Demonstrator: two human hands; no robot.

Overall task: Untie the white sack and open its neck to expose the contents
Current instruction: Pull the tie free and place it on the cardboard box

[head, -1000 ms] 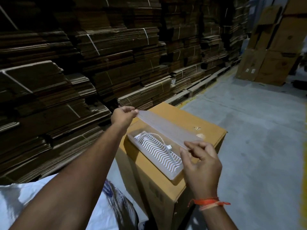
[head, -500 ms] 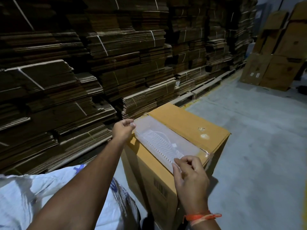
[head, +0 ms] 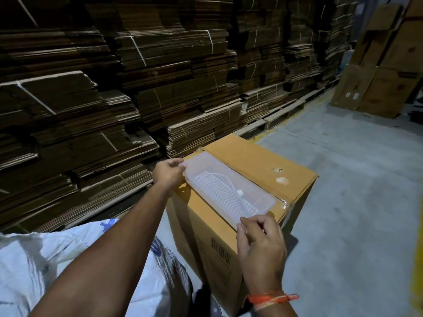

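Change: the clear lid [head: 231,186], held above the tray a second ago, now sits on it.
Left hand [head: 168,173]: pinches lid's far end.
Right hand [head: 259,243]: pinches near end.
Sack [head: 34,266]: lower left, under left forearm, apart from both hands.

White sack [head: 45,266]: woven, crumpled, blue print, lying bottom-left beside cardboard box [head: 206,236]; neck not visible.

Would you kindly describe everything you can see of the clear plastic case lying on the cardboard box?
The clear plastic case is long, shallow and translucent, with rounded corners and its lid on. Through the lid show white wavy ridges and a thin white looped piece. It lies flat and diagonal on the cardboard box, along its near-left edge. The left hand holds its far end; the right hand pinches its near end.
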